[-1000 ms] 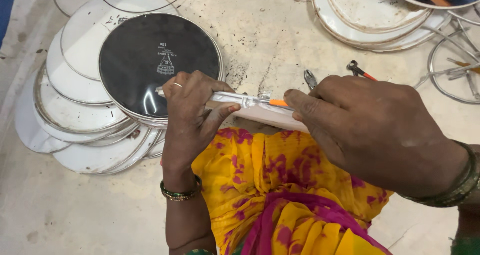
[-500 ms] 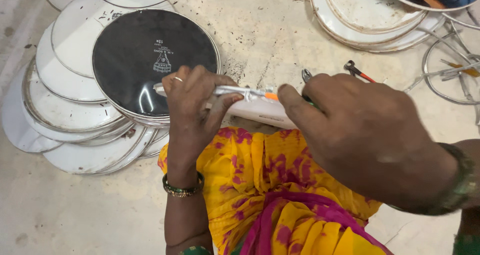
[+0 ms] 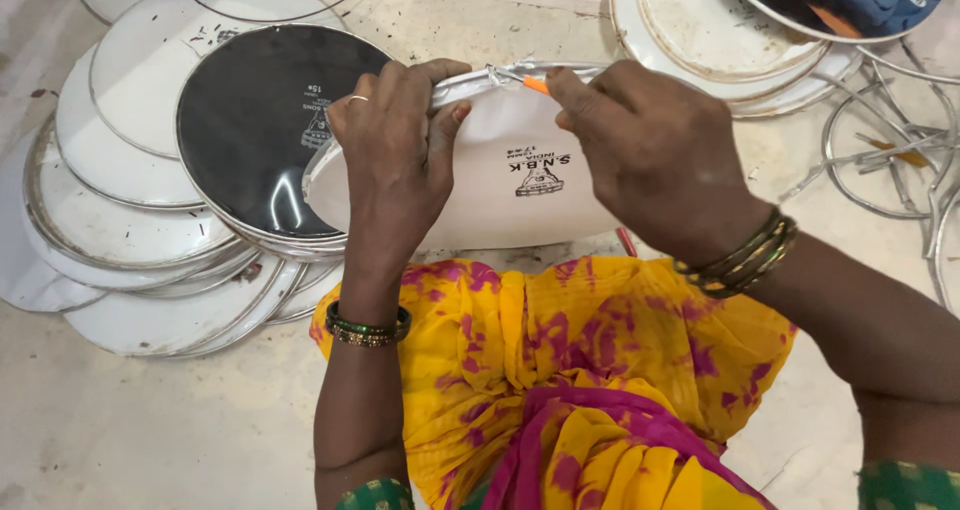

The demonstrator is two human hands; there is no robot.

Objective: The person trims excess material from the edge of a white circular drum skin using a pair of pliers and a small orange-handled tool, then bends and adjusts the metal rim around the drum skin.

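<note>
Gripping white round drumhead (image 3: 510, 185) rim: left hand (image 3: 400, 145) clamped, right hand (image 3: 655, 155) pinching orange-handled tool (image 3: 536, 85).

A white round drumhead (image 3: 510, 185) with a metal rim and a small dark printed emblem stands tilted at frame centre, above the lap. At its top edge sits an orange-handled tool (image 3: 536, 84), possibly a small cutter.

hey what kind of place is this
Likely a small drumhead-making workshop, with work done on the floor: stacks of round white skins, a black one, and loose metal hoops lie around the hands.
</note>
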